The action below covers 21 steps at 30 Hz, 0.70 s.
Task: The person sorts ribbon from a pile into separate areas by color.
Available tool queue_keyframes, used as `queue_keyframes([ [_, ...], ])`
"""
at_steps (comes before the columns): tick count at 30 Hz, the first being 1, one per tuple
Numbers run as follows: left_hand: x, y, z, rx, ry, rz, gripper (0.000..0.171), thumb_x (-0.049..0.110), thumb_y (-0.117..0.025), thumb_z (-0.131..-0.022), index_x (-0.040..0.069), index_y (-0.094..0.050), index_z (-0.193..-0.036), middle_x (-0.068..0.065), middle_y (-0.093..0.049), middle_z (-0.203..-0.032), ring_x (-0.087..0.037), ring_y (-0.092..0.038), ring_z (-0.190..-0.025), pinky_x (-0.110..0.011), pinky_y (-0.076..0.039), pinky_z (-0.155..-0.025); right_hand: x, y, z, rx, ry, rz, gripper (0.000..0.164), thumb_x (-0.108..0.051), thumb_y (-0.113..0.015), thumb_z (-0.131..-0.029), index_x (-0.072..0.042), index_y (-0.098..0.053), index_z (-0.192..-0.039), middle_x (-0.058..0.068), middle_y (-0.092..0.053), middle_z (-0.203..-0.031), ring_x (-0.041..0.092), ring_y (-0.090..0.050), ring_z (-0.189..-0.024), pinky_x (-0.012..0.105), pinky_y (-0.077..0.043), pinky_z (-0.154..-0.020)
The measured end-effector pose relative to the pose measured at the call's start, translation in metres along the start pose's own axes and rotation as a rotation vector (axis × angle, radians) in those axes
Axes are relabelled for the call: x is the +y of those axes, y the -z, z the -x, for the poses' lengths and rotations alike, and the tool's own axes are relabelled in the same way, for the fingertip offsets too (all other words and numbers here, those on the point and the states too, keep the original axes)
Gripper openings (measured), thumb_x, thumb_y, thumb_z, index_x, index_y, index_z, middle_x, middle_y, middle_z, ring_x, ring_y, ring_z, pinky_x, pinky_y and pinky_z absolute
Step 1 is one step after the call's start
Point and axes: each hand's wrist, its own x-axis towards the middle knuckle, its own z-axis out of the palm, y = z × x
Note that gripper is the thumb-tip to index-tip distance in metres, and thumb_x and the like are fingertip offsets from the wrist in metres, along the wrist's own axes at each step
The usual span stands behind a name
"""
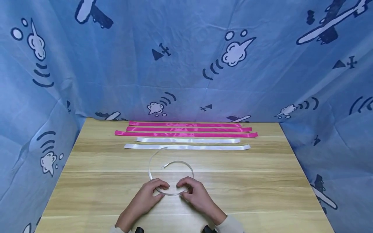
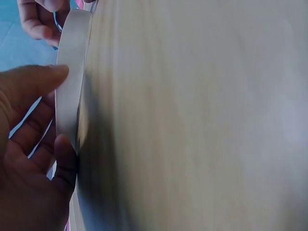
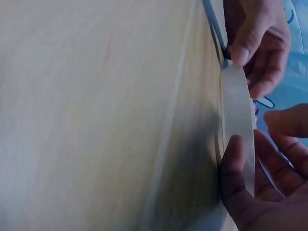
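Observation:
A narrow white ribbon stands on its edge on the wooden table, bent into a loose open loop. One end curls inside the loop; the other reaches back toward the flat white strips. My left hand pinches the near left of the loop, its fingers curled about the band. On the near right, my right hand holds the same band with curled fingers. Between the hands, the ribbon's smooth face shows in the left wrist view. In the right wrist view the ribbon runs from hand to hand.
Two flat white ribbon strips lie across the table behind the loop. Beyond them, three pink ribbon strips lie parallel near the back edge. A blue patterned cloth hangs behind the wooden table and at both sides.

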Motion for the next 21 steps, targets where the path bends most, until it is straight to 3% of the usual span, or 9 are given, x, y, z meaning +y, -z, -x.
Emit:
queue_keyframes([
  [6,-0.002,-0.002,-0.001,0.003,-0.040,0.005,0.023,-0.007,-0.075,-0.088,0.013,-0.077,-0.100,0.008,-0.074,-0.096,-0.004,-0.067,-0.091,-0.027,-0.056,-0.086,0.002,-0.010,0.000,0.019,0.026,0.049,0.025,0.014,-0.072,-0.083,-0.006,-0.073,-0.098,0.010,-0.072,-0.101,0.006,-0.058,-0.082,0.018,-0.048,-0.067],
  [13,-0.002,-0.003,-0.001,0.005,-0.030,-0.026,0.019,-0.001,-0.076,-0.091,0.016,-0.078,-0.098,0.011,-0.073,-0.095,-0.007,-0.067,-0.091,-0.029,-0.055,-0.087,0.001,-0.017,0.003,0.035,0.053,0.140,0.021,0.014,-0.070,-0.083,-0.005,-0.072,-0.092,0.008,-0.069,-0.092,-0.003,-0.048,-0.072,0.017,-0.043,-0.064],
  [21,-0.002,-0.001,-0.001,0.016,-0.031,-0.029,0.021,-0.002,-0.076,-0.089,0.018,-0.079,-0.095,0.012,-0.072,-0.092,-0.006,-0.065,-0.091,-0.027,-0.054,-0.086,0.003,-0.018,0.004,0.069,0.048,0.154,0.021,0.014,-0.069,-0.084,-0.008,-0.071,-0.085,0.000,-0.066,-0.085,-0.003,-0.051,-0.074,0.017,-0.046,-0.066],
])
